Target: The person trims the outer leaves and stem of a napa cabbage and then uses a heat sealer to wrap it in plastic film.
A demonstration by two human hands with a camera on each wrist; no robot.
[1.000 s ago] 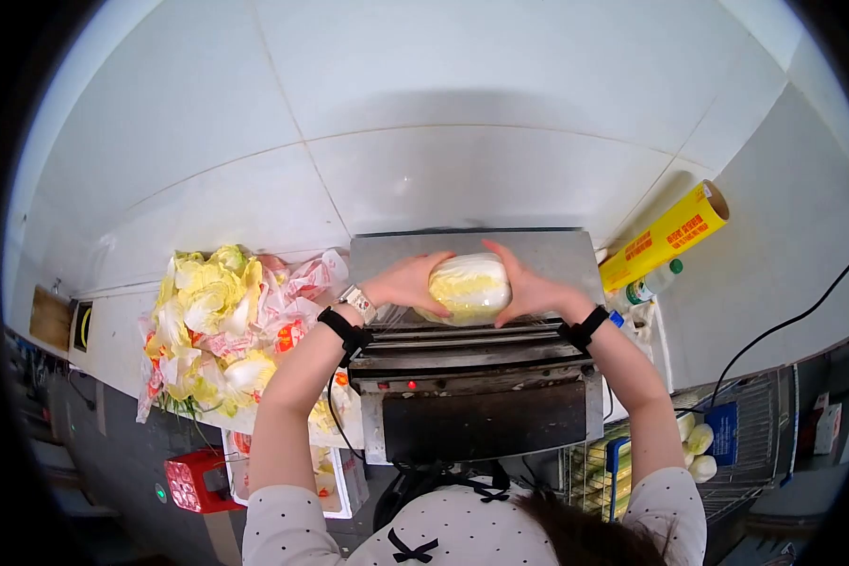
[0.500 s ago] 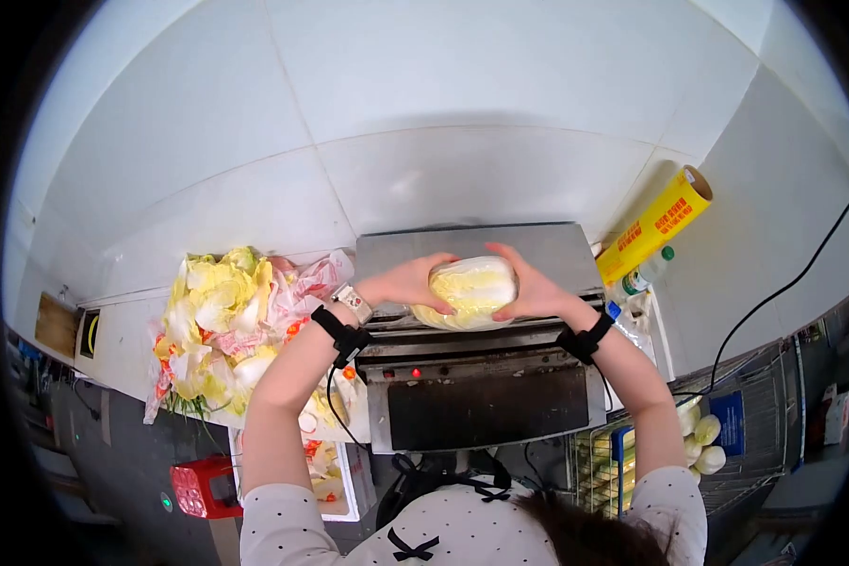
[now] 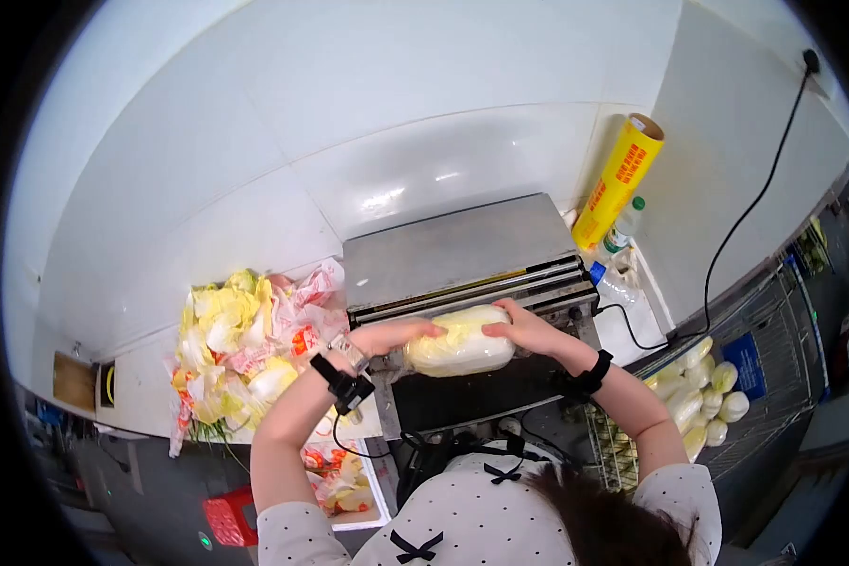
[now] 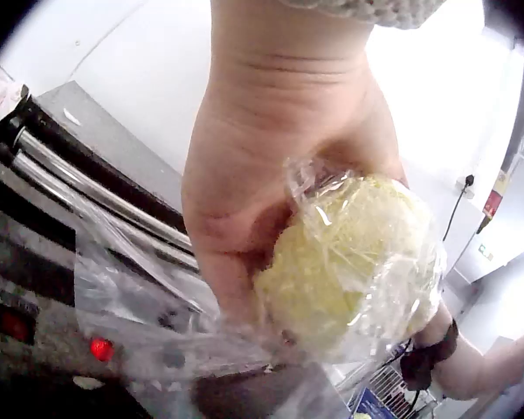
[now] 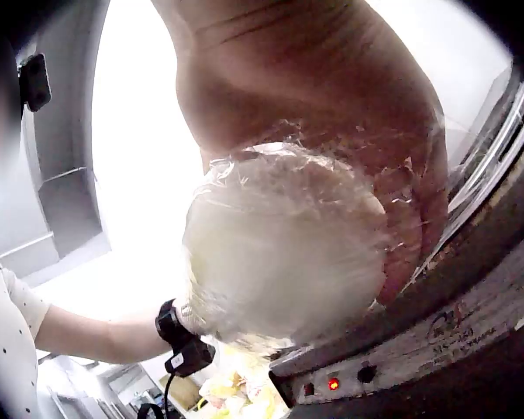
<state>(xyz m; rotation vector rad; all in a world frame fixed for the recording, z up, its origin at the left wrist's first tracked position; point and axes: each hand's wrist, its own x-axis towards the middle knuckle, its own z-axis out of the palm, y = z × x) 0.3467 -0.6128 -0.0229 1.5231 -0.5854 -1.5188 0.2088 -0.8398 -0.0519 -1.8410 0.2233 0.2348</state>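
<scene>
A pale yellow and white napa cabbage (image 3: 462, 341) lies sideways between both hands, over the front part of the wrapping machine (image 3: 462, 236). My left hand (image 3: 393, 336) grips its leafy end, thumb on top. At the white base end, my right hand (image 3: 530, 330) holds it with the fingers around the side. Clear cling film (image 4: 367, 253) covers the leafy end in the left wrist view, and a loose sheet trails beside it over the machine front. In the right wrist view, crinkled film also covers the cabbage base (image 5: 284, 244).
Loose cabbage leaves (image 3: 226, 321) and crumpled printed wrappers (image 3: 302, 297) pile up on the left counter. At the right stand a yellow roll (image 3: 620, 179) and a bottle (image 3: 622, 226). A wire cart (image 3: 773, 349) holds more cabbages (image 3: 712, 396). A black cable (image 3: 750, 208) hangs along the right wall.
Both hands have brought the cabbage from the machine's rear toward the body, over its front plate. The head view has turned and shifted, showing more of the cart.
</scene>
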